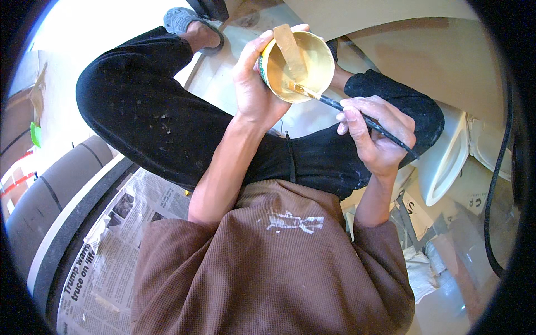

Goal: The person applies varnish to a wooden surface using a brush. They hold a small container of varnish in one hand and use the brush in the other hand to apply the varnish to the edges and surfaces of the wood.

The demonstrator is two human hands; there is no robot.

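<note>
The left hand (254,84) is gripping a round tub (298,66) of tan paint above the knees, a flat stick (290,50) standing inside. The right hand (377,134), fingers pinched together, is dipping a thin brush (357,116) in it.

likely a room under renovation, newspaper (106,245) spread over the floor, paint-flecked trousers (167,128), loose cable (494,184)

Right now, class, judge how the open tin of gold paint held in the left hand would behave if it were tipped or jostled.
The tin is open-topped with liquid gold paint inside, so tilting would probably spill it. The left hand wraps it alone, suggesting it is fairly light. The flat stir stick and the brush in the right hand rest inside, so a jolt may shift them.
</note>
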